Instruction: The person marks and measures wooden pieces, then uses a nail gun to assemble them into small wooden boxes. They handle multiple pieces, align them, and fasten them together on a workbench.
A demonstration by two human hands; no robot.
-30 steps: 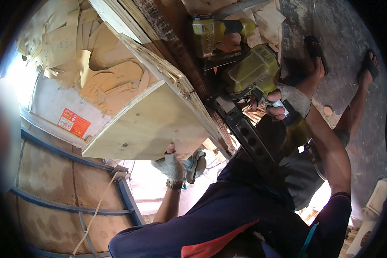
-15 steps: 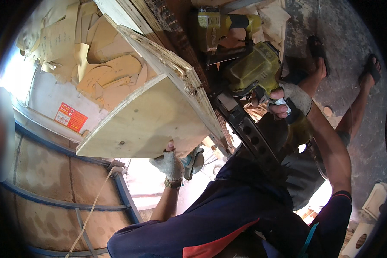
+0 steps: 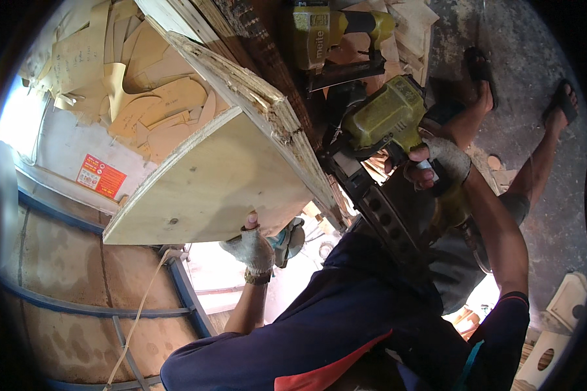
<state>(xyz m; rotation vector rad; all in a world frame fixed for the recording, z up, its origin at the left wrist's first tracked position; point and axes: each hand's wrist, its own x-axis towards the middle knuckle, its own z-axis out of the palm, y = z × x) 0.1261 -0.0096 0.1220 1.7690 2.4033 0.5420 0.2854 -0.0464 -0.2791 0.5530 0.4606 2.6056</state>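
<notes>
My left hand (image 3: pixel 250 249), in a pale fingerless work glove, grips the near edge of a curved plywood panel (image 3: pixel 202 179), thumb on top; the fingers beneath are hidden. The panel's right side meets the rough, layered edge of another plywood piece (image 3: pixel 241 88). In my right hand (image 3: pixel 437 163), also gloved, is a yellow-green nail gun (image 3: pixel 386 117), my fingers wrapped around its handle. Its long black magazine slants toward my body. A teal power tool (image 3: pixel 287 241) shows just beyond my left hand, partly covered.
A second nail gun (image 3: pixel 336 42) lies at the top beside wood offcuts. Cut card templates (image 3: pixel 156 111) pile up at the upper left, above a red-orange label (image 3: pixel 101 176). Two legs in dark sandals (image 3: pixel 561 104) stand on the grey floor at right. Wooden pieces (image 3: pixel 554 326) lean at lower right.
The panel and my left hand appear slightly farther left and lower. The nail gun in my right hand sits a little lower against the second one. Both grips are unchanged.
</notes>
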